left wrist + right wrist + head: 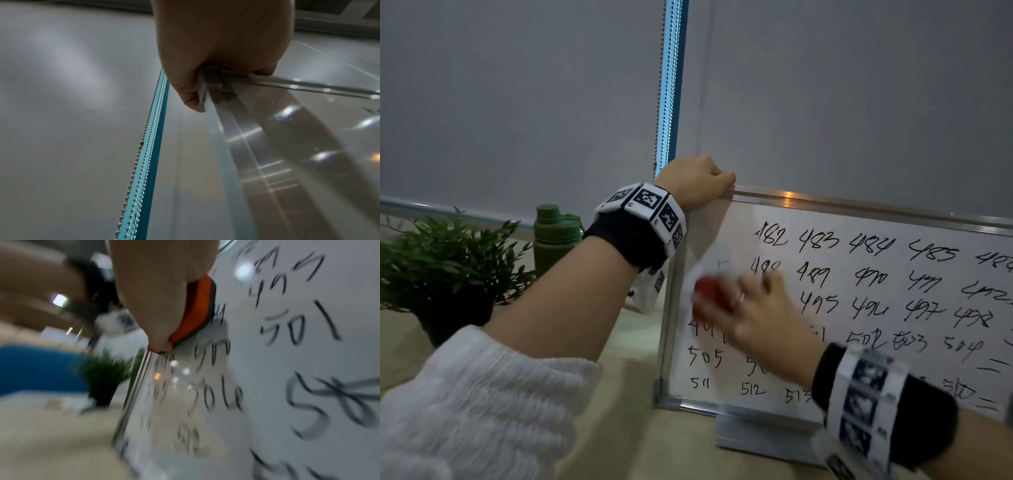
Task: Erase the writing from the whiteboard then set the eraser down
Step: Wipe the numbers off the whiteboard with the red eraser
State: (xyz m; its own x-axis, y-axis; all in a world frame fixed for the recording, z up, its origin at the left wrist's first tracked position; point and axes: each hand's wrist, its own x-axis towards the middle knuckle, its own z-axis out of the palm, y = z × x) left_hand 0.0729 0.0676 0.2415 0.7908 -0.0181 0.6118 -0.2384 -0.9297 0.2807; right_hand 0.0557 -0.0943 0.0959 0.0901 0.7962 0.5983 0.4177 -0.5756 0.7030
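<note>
Whiteboard (859,301), white with a silver metal frame and rows of black handwritten numbers, stands upright before you in the head view. Your left hand (693,181) curls over the whiteboard's top left corner, gripping the frame. Your right hand (763,315) presses a red-orange eraser (710,294) flat against the whiteboard near its left edge, blurred; the patch above the eraser is wiped clean. A green leafy plant in a dark pot (441,270) and a green bottle (554,236) stand left of the whiteboard.

In the left wrist view, your left hand (222,48) clamps the whiteboard's frame corner (213,84).

In the right wrist view, your right hand (156,293) grips the eraser (197,309), whose dark felt face touches the whiteboard (267,361) beside the numbers.
</note>
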